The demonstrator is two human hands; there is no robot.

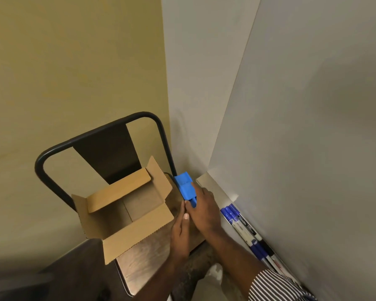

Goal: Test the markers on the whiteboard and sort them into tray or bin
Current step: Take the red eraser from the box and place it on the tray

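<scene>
Head view shows the markers lying in a row along the whiteboard ledge on the right, blue-capped and black-capped ones end to end, running from mid-frame toward the near right corner. The whiteboard rises above them, bare and grey-white. Just left of the ledge's far end sits a blue tray, a small open-topped plastic holder at the right edge of a chair seat. The right hand grips the tray's near end, fingers curled round it (what lies under the palm is hidden). The left hand reaches up beside it, its fingers stretched out with the tips touching the tray's near left side. Further left on the wooden chair seat stands an open cardboard box, flaps spread wide. The chair's dark metal backrest stands against a yellow wall.
</scene>
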